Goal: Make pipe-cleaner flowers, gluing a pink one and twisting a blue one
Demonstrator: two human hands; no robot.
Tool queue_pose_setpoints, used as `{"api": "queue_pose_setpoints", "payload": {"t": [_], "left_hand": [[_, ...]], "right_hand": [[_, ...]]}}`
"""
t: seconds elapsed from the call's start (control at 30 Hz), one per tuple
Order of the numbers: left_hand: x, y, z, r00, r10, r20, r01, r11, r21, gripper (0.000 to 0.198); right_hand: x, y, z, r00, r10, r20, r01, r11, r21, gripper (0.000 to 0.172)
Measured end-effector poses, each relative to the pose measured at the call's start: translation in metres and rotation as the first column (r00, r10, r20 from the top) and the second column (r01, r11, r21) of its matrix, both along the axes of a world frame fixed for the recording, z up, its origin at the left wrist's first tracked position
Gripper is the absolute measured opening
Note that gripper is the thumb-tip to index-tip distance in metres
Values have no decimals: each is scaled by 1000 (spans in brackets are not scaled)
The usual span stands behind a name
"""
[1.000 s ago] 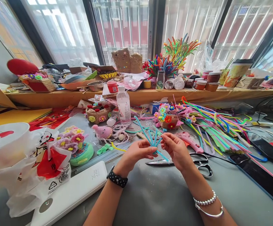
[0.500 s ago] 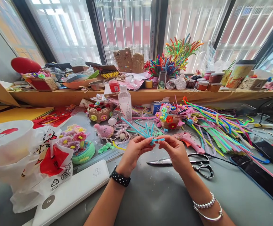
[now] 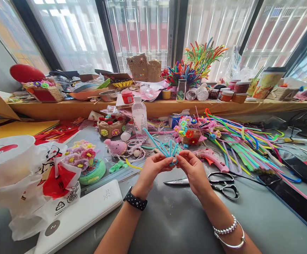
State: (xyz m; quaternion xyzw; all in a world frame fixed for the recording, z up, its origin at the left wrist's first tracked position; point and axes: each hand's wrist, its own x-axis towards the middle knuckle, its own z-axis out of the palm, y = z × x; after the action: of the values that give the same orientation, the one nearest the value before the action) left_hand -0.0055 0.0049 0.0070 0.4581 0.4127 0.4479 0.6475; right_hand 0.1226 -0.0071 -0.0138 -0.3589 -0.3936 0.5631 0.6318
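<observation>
Blue pipe cleaners [image 3: 166, 150] fan upward from a coiled base pinched between both hands above the table. My left hand [image 3: 154, 169] grips the base from the left, thumb and forefinger closed on it. From the other side my right hand [image 3: 192, 173] pinches the same base, its fingertips almost meeting those of the left. One strand leans far out to the upper left, and the shorter ones stand closer together. The fingertips partly hide the base. Scissors [image 3: 223, 188] lie under and beside my right hand, their blades pointing left. A pink glue gun [image 3: 213, 158] rests just behind it.
A white power bank [image 3: 87, 215] and a plastic bag [image 3: 60, 176] lie at left, near a crocheted flower pot [image 3: 92, 171]. Many loose pipe cleaners [image 3: 245, 155] spread at right beside a phone [image 3: 293, 201]. A water bottle [image 3: 139, 118] stands behind the hands.
The base has turned in my fingers, and the blue strands now stand more upright and fan out. The short piece that stuck out toward my right hand no longer shows there.
</observation>
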Motion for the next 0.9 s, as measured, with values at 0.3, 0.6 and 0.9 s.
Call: {"api": "queue_pose_setpoints", "payload": {"t": [0.3, 0.6, 0.9], "left_hand": [[-1, 3, -5, 992, 88, 86, -90, 996, 17, 15], [2, 4, -8, 964, 192, 185, -199, 980, 20, 17], [2, 2, -6, 968, 90, 236, -85, 996, -30, 14]], "right_hand": [[2, 0, -3, 965, -129, 229, 105, 988, 114, 16], [-1, -5, -3, 849, -283, 447, 180, 949, 259, 18], [3, -3, -2, 802, -329, 498, 207, 936, 286, 17]]}}
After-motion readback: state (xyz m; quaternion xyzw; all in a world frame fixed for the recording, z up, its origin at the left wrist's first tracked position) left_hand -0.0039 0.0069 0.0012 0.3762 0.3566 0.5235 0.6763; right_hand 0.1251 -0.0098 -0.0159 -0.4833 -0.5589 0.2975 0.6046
